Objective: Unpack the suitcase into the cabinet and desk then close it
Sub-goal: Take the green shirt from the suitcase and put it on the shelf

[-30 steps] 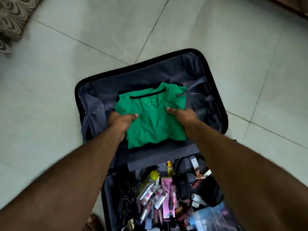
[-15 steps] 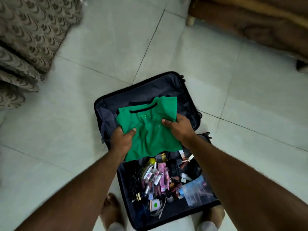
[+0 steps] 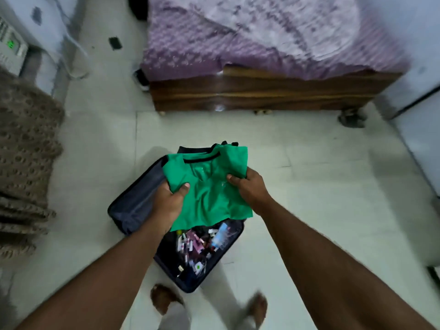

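A dark suitcase lies open on the tiled floor below me. I hold a folded green shirt with a black collar above it, with dark folded clothes stacked beneath the shirt. My left hand grips the stack's left edge, thumb on top. My right hand grips its right edge. The suitcase's near half holds several small cosmetics and bottles. The far half is mostly hidden behind the shirt.
A wooden bed with a purple cover stands ahead. A brown patterned cloth hangs at the left, with a white appliance behind it. A pale cabinet side is at the right. My feet are by the suitcase.
Both hands have lifted the green shirt and the clothes under it up out of the suitcase's far half. My view has risen and tilted up, bringing the bed into sight.
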